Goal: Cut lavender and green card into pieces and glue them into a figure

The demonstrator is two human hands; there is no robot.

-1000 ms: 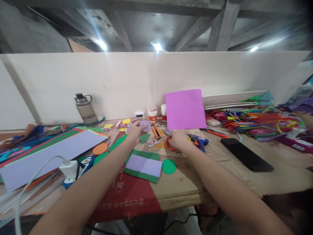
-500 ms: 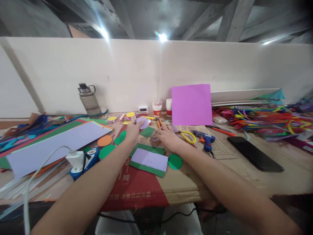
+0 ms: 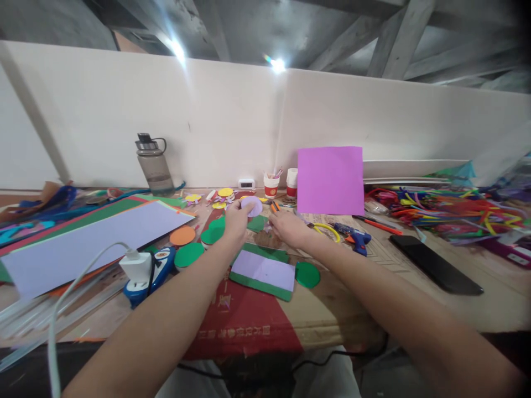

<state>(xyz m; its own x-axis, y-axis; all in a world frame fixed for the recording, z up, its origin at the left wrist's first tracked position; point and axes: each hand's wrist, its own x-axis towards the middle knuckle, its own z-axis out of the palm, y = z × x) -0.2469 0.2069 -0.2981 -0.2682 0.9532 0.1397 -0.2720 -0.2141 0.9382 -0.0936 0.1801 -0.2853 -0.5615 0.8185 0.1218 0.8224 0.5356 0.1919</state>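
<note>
My left hand (image 3: 235, 220) holds a small lilac paper circle (image 3: 251, 206) up over the table, pinched between thumb and fingers. My right hand (image 3: 287, 228) rests palm down beside it, fingers over small lilac paper scraps next to a small green paper square (image 3: 258, 223); whether it grips anything is hidden. Just in front of both hands lies a lilac rectangle on a green card (image 3: 264, 271). Yellow-handled scissors (image 3: 327, 229) lie to the right of my right hand.
Green and orange paper circles (image 3: 188, 255) lie left of the card, another green circle (image 3: 307, 275) to its right. A blue glue gun (image 3: 352, 236), black phone (image 3: 435, 263), pink sheet (image 3: 330, 181), cups, water bottle (image 3: 155, 165), large lilac sheet (image 3: 87, 244), charger (image 3: 135, 266) and a pipe cleaner pile (image 3: 448, 213) surround them.
My right hand left the red-handled scissors and moved left to the scraps beside my left hand. The left hand kept holding the lilac circle. The view shifted slightly.
</note>
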